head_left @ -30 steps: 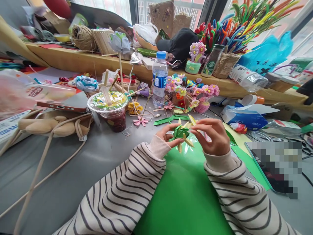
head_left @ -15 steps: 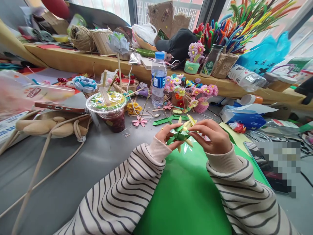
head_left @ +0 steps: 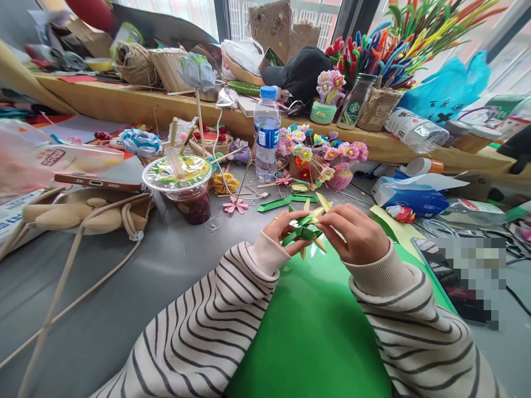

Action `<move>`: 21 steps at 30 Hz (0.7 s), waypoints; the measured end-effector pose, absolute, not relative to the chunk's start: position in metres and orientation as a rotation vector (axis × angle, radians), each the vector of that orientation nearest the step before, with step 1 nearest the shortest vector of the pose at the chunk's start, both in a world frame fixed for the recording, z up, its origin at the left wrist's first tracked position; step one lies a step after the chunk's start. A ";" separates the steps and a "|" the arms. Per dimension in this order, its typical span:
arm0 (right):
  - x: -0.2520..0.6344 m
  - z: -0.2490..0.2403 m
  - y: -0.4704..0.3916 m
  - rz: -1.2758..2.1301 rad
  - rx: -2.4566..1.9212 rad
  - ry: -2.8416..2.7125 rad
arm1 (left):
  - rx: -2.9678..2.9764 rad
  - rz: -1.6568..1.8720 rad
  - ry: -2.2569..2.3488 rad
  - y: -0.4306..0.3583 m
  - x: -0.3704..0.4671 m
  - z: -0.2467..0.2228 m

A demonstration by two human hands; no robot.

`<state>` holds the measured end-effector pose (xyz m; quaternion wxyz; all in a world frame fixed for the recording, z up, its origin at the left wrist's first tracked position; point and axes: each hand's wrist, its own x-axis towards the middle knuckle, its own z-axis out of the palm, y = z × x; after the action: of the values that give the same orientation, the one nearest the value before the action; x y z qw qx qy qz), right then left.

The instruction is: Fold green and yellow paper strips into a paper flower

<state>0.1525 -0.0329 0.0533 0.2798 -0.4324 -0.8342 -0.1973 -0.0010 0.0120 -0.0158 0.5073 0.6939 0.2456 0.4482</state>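
A folded paper flower (head_left: 306,229) with green strips and pale yellow pointed petals is held above a glossy green sheet (head_left: 315,326). My left hand (head_left: 284,232) pinches its green part from the left. On the other side, my right hand (head_left: 352,232) has its fingertips closed on the yellow petals. Just behind the hands lie folded green paper strips (head_left: 276,204). A pink paper flower (head_left: 236,205) on a thin stem rests to their left.
A lidded drink cup (head_left: 193,204) stands left of the hands, with a water bottle (head_left: 267,143) behind them. A blue tissue pack (head_left: 409,196) and a dark tablet (head_left: 450,282) lie right. Crafts crowd the back shelf (head_left: 166,110).
My right hand's fingers have shifted slightly and its back has turned a little. The paper flower stays between both hands, and the whole view has moved slightly.
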 end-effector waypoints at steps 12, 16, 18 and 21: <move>0.157 0.041 -0.025 0.772 -1.334 -1.611 | 1.625 1.095 0.572 0.011 0.000 -0.014; 0.158 0.039 -0.023 0.877 -1.323 -1.558 | 1.545 1.079 0.570 0.011 0.000 -0.012; 0.160 0.041 -0.023 0.825 -1.359 -1.541 | 1.479 1.082 0.598 0.011 0.000 -0.009; 0.163 0.047 -0.025 0.668 -1.378 -1.538 | 1.422 1.072 0.653 0.010 -0.001 -0.005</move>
<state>0.1633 -0.0254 0.0468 0.4668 -0.5614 -0.6269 0.2721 -0.0008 0.0097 -0.0052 0.5831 0.6092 0.2795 0.4591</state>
